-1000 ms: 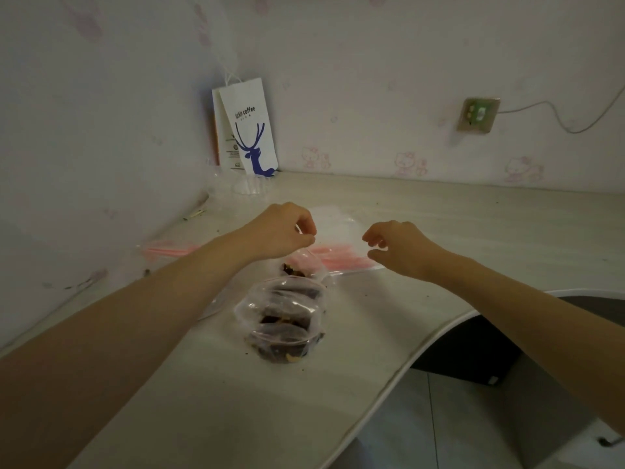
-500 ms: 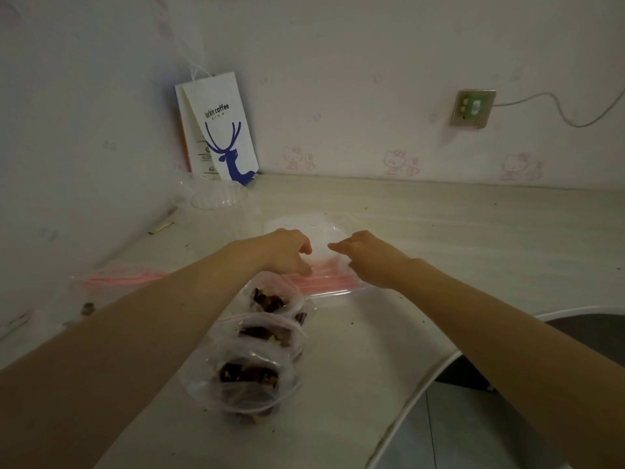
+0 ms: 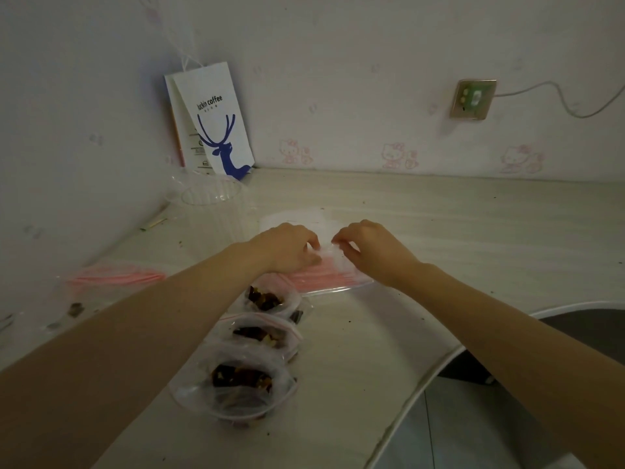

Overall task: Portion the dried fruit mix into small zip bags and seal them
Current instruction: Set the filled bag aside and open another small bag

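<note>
**Grip.** Left hand (image 3: 291, 247) and right hand (image 3: 368, 247), frame centre, fingertips almost meeting. Both have curled fingers that appear to pinch the clear film of the top bag (image 3: 325, 228), probably to peel one sheet free of the rest.

**Pile** (image 3: 324, 280). Empty zip bags lying flat under both hands, pink strips towards the lower frame. The heel of each hand seems to rest on it, likely so it does not slide.

**Filled bags** (image 3: 236, 321). Three, in a row from the pile towards lower centre, under the left forearm. Their mouths gape, unsealed by the look of it. Dark fruit (image 3: 241, 377) sits in each, and loose bits lie beside them.

**Table** (image 3: 456, 231). Pale and crumb-strewn.

**Second pile** (image 3: 118, 275). Pink-stripped bags, left of frame.

**Cup** (image 3: 209, 194). Clear, upper left.

**Paper bag** (image 3: 216, 130). Deer print, upright in the corner behind the cup.

**Socket** (image 3: 473, 99). On the wall, upper right, with a cable.
</note>
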